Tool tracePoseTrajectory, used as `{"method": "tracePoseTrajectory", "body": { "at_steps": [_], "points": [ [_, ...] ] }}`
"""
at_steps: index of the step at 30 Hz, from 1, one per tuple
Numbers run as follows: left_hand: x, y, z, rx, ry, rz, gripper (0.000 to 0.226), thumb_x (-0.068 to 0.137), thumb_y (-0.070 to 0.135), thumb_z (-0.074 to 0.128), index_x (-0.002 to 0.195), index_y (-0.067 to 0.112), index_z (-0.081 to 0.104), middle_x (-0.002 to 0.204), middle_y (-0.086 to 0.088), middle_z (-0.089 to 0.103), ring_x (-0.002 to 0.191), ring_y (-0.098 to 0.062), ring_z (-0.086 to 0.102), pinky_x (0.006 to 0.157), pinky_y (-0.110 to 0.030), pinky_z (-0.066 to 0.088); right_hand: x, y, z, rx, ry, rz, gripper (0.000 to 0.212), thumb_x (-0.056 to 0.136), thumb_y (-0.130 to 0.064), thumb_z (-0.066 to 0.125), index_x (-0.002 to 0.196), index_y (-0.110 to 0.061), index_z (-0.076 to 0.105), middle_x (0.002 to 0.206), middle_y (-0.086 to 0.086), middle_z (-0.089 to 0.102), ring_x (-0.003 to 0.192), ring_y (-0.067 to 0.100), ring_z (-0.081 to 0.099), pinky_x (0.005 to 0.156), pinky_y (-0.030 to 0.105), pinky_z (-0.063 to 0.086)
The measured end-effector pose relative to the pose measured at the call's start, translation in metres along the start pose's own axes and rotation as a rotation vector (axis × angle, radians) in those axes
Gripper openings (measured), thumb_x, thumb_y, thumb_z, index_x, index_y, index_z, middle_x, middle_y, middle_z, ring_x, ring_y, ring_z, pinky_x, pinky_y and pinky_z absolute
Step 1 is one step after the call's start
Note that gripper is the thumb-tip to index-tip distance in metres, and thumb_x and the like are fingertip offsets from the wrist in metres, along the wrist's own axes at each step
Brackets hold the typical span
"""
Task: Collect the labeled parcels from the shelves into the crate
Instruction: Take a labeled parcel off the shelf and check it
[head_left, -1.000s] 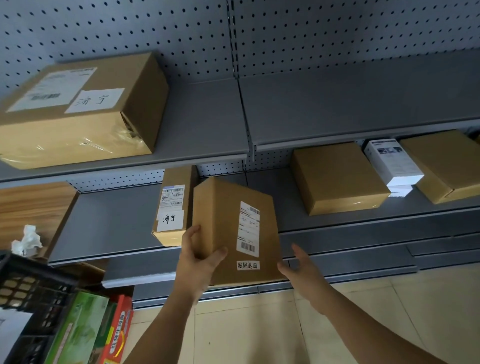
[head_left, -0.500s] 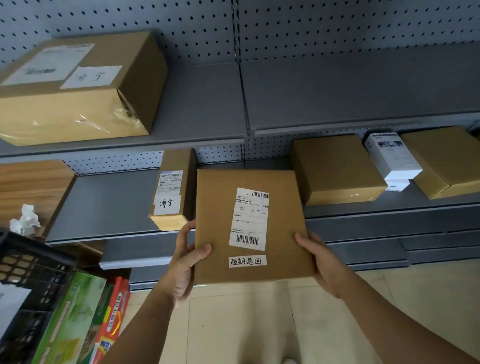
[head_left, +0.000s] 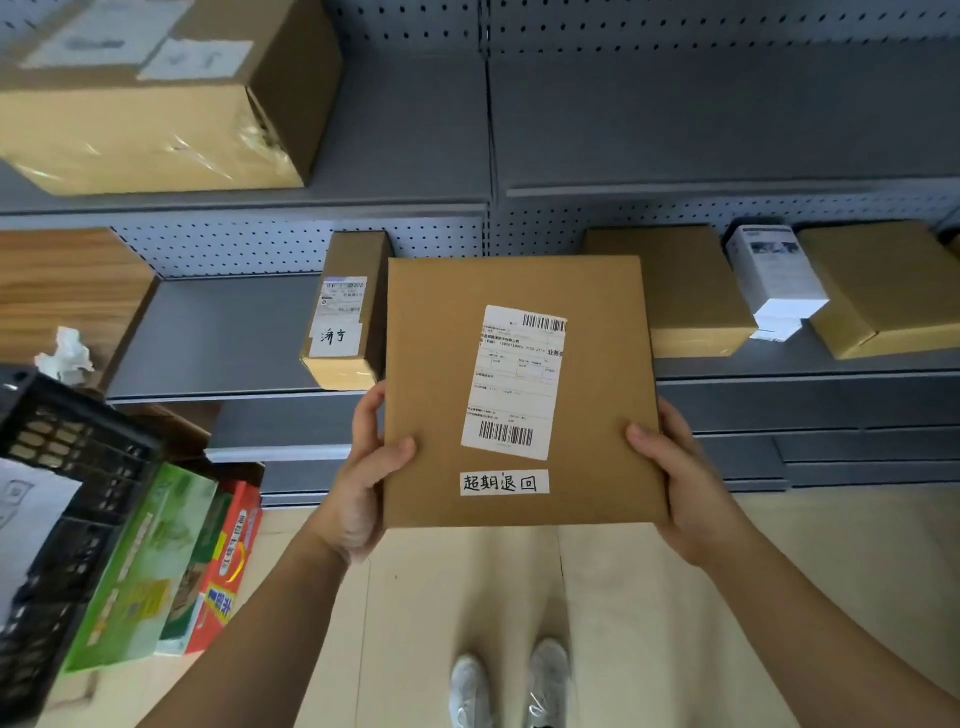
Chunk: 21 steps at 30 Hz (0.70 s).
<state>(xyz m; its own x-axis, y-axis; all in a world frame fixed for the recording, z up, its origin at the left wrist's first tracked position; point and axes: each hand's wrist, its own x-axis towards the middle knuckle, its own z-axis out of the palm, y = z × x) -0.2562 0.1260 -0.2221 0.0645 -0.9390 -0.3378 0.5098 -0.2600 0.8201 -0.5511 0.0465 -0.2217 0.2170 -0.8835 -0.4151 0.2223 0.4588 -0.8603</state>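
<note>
A flat brown cardboard parcel (head_left: 431, 374) with a white shipping label and a handwritten white sticker is held up in front of the shelves, label facing me. My left hand (head_left: 363, 483) grips its lower left edge, thumb on the front. My right hand (head_left: 675, 483) grips its lower right edge the same way. The black plastic crate (head_left: 67, 467) stands at the lower left. A narrow labeled box (head_left: 345, 312) stays on the lower shelf just left of the held parcel. A large labeled box (head_left: 156, 98) sits on the upper shelf at left.
On the lower grey shelf (head_left: 218, 338) to the right lie two plain brown boxes (head_left: 691, 291) (head_left: 883, 291) and a white box (head_left: 774, 275). Green and red cartons (head_left: 171, 561) lean beside the crate. A wooden surface (head_left: 57, 280) with crumpled tissue is at left. My shoes (head_left: 509, 680) stand on the tiled floor.
The parcel came off the shelf and turned flat towards me. My right hand, free a second ago, took hold of its right edge. The view tilted downward.
</note>
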Motion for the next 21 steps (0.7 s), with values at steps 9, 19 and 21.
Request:
{"method": "tracePoseTrajectory", "body": {
  "at_steps": [9, 19, 21],
  "points": [
    [-0.048, 0.041, 0.031, 0.006, -0.072, 0.126, 0.074, 0.069, 0.023, 0.071, 0.136, 0.042, 0.047, 0.133, -0.01, 0.063, 0.111, -0.038, 0.063, 0.093, -0.064, 0.048, -0.056, -0.047, 0.009, -0.015, -0.025, -0.18, 0.062, 0.078, -0.029, 0.067, 0.139, -0.029, 0.057, 0.131, 0.001, 0.069, 0.11, 0.019, 0.07, 0.08, 0.032, 0.062],
    [-0.066, 0.104, 0.074, 0.152, -0.078, 0.353, 0.08, 0.07, 0.031, 0.072, 0.145, 0.034, 0.044, 0.141, -0.012, 0.057, 0.116, -0.036, 0.062, 0.094, -0.055, 0.053, -0.086, -0.112, 0.025, -0.021, -0.086, -0.366, 0.073, 0.071, -0.046, 0.079, 0.14, -0.039, 0.055, 0.134, -0.003, 0.068, 0.124, 0.027, 0.064, 0.093, 0.047, 0.054],
    [-0.07, 0.109, 0.081, 0.163, -0.08, 0.381, 0.08, 0.07, 0.031, 0.073, 0.145, 0.033, 0.045, 0.14, -0.014, 0.058, 0.117, -0.038, 0.061, 0.097, -0.059, 0.049, -0.09, -0.12, 0.026, -0.024, -0.103, -0.391, 0.069, 0.073, -0.043, 0.077, 0.138, -0.043, 0.056, 0.135, -0.003, 0.067, 0.124, 0.027, 0.064, 0.096, 0.051, 0.054]
  ]
}}
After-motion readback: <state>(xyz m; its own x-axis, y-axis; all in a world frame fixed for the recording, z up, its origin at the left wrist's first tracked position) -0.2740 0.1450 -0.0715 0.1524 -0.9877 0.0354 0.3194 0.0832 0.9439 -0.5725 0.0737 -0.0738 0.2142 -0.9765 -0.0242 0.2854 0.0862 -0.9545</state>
